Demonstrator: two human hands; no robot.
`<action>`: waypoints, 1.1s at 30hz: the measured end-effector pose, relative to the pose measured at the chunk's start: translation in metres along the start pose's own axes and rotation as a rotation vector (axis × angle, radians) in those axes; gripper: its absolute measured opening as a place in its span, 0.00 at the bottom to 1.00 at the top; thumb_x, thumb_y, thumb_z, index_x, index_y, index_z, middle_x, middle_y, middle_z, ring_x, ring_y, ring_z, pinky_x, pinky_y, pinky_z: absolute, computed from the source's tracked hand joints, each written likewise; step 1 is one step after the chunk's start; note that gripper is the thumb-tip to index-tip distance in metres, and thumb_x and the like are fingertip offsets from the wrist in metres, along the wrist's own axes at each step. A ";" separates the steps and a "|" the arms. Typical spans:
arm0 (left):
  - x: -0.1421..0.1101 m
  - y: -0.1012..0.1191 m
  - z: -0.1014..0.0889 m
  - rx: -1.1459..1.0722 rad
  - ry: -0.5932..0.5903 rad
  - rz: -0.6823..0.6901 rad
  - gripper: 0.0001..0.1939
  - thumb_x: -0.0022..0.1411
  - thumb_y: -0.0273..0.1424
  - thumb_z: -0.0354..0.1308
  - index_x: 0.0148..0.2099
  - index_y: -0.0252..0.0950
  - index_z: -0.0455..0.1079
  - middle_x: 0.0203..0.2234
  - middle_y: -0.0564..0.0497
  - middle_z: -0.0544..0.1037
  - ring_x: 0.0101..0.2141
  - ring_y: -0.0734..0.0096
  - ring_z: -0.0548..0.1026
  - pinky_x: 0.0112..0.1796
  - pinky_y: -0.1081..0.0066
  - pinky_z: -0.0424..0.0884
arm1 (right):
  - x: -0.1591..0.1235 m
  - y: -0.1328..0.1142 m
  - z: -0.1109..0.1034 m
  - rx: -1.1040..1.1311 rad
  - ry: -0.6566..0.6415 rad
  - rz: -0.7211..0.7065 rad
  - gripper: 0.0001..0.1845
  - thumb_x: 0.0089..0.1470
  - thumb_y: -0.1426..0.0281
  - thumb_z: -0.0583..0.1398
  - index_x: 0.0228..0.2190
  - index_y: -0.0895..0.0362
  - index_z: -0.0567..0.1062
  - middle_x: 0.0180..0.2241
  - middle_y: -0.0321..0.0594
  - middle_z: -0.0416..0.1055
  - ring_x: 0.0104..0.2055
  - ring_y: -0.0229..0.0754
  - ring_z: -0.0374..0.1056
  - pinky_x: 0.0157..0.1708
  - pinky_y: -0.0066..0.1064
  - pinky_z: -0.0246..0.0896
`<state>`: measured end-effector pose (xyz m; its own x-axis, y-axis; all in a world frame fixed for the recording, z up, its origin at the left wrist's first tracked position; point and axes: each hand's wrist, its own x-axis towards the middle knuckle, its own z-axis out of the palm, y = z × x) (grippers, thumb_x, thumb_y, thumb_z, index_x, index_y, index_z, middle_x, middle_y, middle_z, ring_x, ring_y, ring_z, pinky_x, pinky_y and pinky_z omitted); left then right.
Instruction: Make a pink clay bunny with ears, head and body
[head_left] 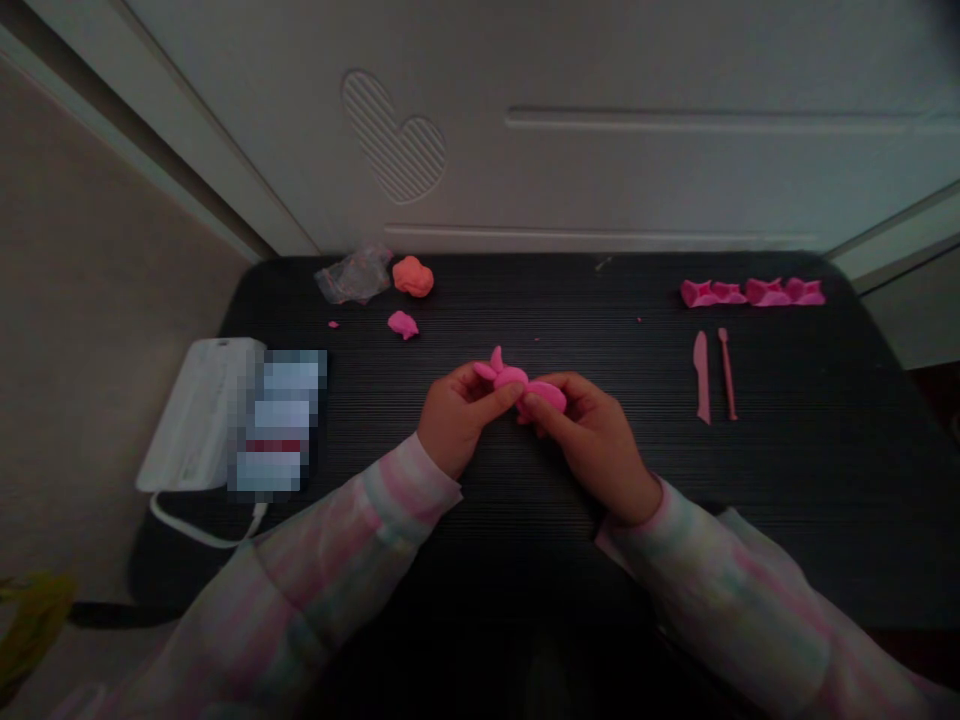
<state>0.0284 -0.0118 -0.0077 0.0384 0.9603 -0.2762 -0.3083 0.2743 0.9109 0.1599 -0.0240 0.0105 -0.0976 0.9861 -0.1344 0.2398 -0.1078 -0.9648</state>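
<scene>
Between my two hands is a pink clay figure (548, 397) with two rounded parts and two ear-like points sticking up at its left end. My left hand (460, 412) pinches the eared part, thumb in front. On the other rounded part, my right hand (600, 440) closes with its thumb in front and fingers behind. The fingers hide some of the figure's underside. Beyond my left hand lie a small pink clay lump (403, 325) and a larger orange clay lump (413, 277).
A crumpled clear plastic bag (354, 277) lies beside the orange lump. At left are a white power bank (196, 415) and a cabled phone (279, 420). On the right are a pink plastic knife (701, 376), a thin pink tool (727, 375) and pink moulded trays (752, 292). A white panel (600, 180) stands behind.
</scene>
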 end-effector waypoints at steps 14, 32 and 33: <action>0.001 0.000 -0.002 -0.104 -0.064 -0.008 0.08 0.42 0.28 0.64 0.25 0.34 0.67 0.20 0.60 0.73 0.24 0.84 0.69 0.30 0.78 0.65 | -0.001 0.000 -0.003 0.054 -0.017 0.013 0.07 0.46 0.66 0.59 0.29 0.57 0.72 0.24 0.32 0.69 0.26 0.33 0.61 0.28 0.26 0.56; 0.001 -0.002 -0.002 -0.077 -0.050 -0.002 0.09 0.41 0.27 0.64 0.25 0.33 0.67 0.23 0.59 0.74 0.27 0.82 0.69 0.34 0.76 0.64 | -0.001 -0.004 -0.001 0.097 0.020 0.041 0.08 0.46 0.66 0.58 0.27 0.58 0.72 0.23 0.33 0.67 0.25 0.33 0.61 0.27 0.26 0.57; 0.001 -0.002 -0.002 -0.073 -0.053 -0.003 0.09 0.41 0.27 0.64 0.25 0.33 0.67 0.23 0.59 0.74 0.27 0.82 0.69 0.34 0.76 0.64 | -0.001 -0.004 -0.001 0.094 0.023 0.040 0.08 0.46 0.66 0.57 0.26 0.58 0.72 0.22 0.32 0.67 0.25 0.32 0.61 0.26 0.26 0.56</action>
<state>0.0266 -0.0119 -0.0104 0.0893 0.9613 -0.2607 -0.3761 0.2749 0.8848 0.1597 -0.0241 0.0144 -0.0676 0.9832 -0.1696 0.1513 -0.1579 -0.9758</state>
